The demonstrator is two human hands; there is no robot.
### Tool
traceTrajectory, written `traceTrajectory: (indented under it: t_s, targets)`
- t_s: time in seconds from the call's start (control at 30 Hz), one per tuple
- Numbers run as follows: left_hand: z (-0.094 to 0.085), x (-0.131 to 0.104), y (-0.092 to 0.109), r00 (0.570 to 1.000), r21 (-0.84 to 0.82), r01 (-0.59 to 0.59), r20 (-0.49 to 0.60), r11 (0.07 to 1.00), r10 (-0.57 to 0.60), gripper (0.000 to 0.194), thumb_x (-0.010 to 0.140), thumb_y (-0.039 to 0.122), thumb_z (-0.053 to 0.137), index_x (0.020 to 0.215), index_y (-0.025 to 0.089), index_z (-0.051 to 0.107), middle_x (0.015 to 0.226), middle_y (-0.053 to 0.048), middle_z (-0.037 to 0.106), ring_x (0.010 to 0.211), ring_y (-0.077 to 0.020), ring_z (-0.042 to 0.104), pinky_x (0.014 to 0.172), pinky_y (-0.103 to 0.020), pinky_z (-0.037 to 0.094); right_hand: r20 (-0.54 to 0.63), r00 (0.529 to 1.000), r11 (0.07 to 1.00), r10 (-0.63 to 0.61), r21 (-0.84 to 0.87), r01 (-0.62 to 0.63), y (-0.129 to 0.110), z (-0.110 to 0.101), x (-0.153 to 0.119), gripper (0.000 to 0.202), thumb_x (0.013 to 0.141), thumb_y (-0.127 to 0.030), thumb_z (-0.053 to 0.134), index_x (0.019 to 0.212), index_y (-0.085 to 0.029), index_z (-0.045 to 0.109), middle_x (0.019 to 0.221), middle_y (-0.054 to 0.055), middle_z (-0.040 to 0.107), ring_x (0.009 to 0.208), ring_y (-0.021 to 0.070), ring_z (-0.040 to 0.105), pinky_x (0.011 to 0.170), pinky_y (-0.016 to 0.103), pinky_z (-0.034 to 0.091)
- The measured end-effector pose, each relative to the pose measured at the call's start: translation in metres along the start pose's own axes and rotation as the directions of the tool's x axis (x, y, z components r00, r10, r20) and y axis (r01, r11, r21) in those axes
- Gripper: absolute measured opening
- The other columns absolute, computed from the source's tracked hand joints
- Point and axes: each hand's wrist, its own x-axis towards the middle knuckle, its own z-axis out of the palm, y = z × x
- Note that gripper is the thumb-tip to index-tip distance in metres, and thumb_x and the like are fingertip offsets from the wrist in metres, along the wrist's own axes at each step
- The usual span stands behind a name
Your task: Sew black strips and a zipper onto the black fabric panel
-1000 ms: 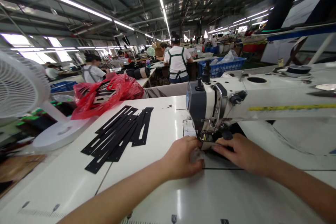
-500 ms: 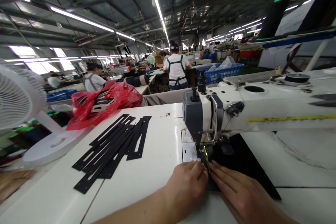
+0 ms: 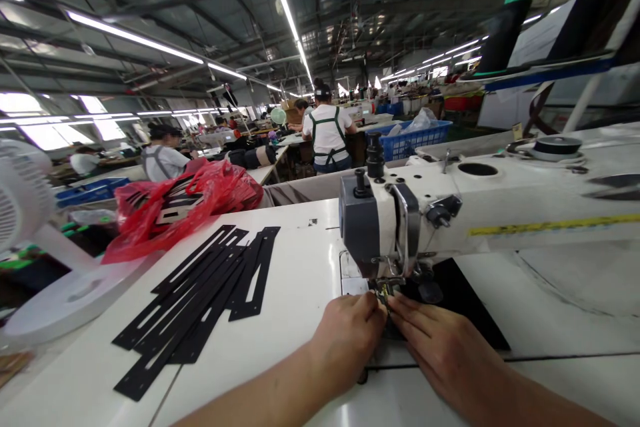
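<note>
A white sewing machine (image 3: 525, 193) stands over a black piece of material (image 3: 465, 300) lying on the white table. Close below the needle area, a gold-toothed zipper (image 3: 384, 291) shows between my hands. My left hand (image 3: 350, 333) is closed in a pinch at the zipper's near left side; what lies between its fingertips is hidden. My right hand (image 3: 445, 350) rests with fingers stretched flat on the black material, just right of the zipper. Left of my hands, several black slotted strips (image 3: 200, 300) lie in an overlapping pile.
A red plastic bag (image 3: 210, 190) with cut pieces sits behind the strips. At the left edge is a white fan (image 3: 75, 300). Scissors (image 3: 617, 185) lie on the machine arm. Beyond the table are a blue basket (image 3: 417, 140) and people seated at work.
The black material and zipper have moved forward under the machine, with both hands following. More of the zipper is now covered. The whole view has shifted slightly.
</note>
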Motion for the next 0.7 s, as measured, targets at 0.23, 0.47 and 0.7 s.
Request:
traceTrajectory:
  t_s: [0.23,0.47,0.7]
  targets:
    - [-0.005,-0.011,0.002,0.988,-0.177,0.122,-0.076,0.977,-0.137,0.018,0.086,0.014,0.049,0.099,0.015,0.06,0.098,-0.009,0.063,0.084,-0.0201,0.063,0.077,-0.034,0.056,0.004,1.0,0.998,0.025,-0.057,-0.025,0.001,-0.004,-0.001,0.031,0.085,-0.007,0.04,0.104,-0.008,0.065,0.107,0.011,0.066,0.095,0.0199,0.063,0.081,0.032,0.055]
    - [-0.008,-0.018,0.012,0.965,-0.091,-0.012,-0.264,0.996,-0.012,0.027,0.094,0.013,0.035,0.093,0.012,0.062,0.092,-0.009,0.068,0.089,-0.0189,0.066,0.09,-0.04,0.051,-0.02,0.999,0.987,-0.047,-0.153,0.043,-0.003,-0.011,-0.008,0.043,0.083,0.002,0.03,0.099,-0.011,0.067,0.105,0.008,0.067,0.094,0.017,0.064,0.08,0.03,0.056]
    - [-0.006,-0.012,0.007,0.965,-0.034,-0.055,-0.258,0.998,0.044,0.028,0.093,0.01,0.034,0.087,0.011,0.061,0.087,-0.009,0.067,0.083,-0.0162,0.065,0.099,-0.043,0.043,-0.005,1.0,0.99,-0.021,-0.14,0.02,0.001,-0.008,-0.006,0.041,0.083,0.002,0.031,0.097,-0.01,0.068,0.103,0.008,0.067,0.092,0.0172,0.065,0.08,0.028,0.055]
